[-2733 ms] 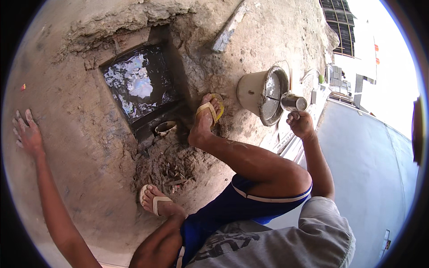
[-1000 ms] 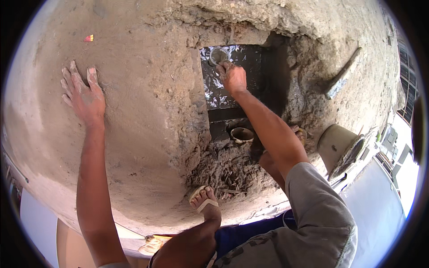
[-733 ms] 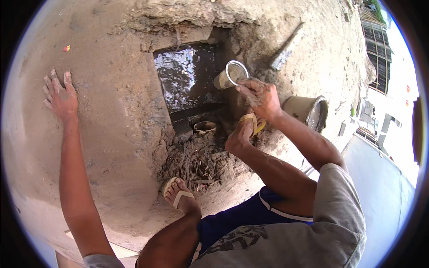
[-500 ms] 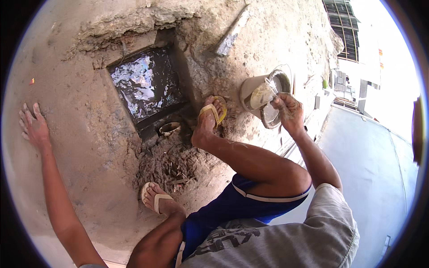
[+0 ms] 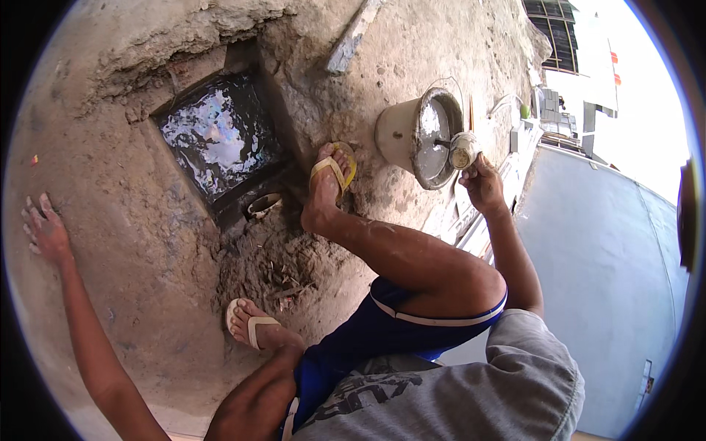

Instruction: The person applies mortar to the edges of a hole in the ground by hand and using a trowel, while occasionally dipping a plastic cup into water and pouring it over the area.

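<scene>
My right hand (image 5: 485,187) grips a small, pale, mud-smeared cup (image 5: 463,152) at the mouth of a bucket. The bucket (image 5: 395,136) is grey-beige with a crusted rim, and greyish liquid (image 5: 435,121) shows inside it. A short dark streak lies between cup and bucket; I cannot tell whether it is liquid or a solid piece. Far to the left, my left hand (image 5: 48,234) rests on the smooth brown mud surface (image 5: 110,294), fingers spread and holding nothing.
A square pit (image 5: 220,140) of dark, oily-looking water lies ahead, with a pipe end (image 5: 265,206) at its near edge. My sandalled feet stand beside it on lumpy mud (image 5: 272,272). A plank (image 5: 354,37) lies beyond; a pale blue wall (image 5: 603,279) is at right.
My right hand has turned the cup over at the bucket's mouth, from tilted in front of the rim to its far side. The view has shifted slightly; my left hand stays on the mud.
</scene>
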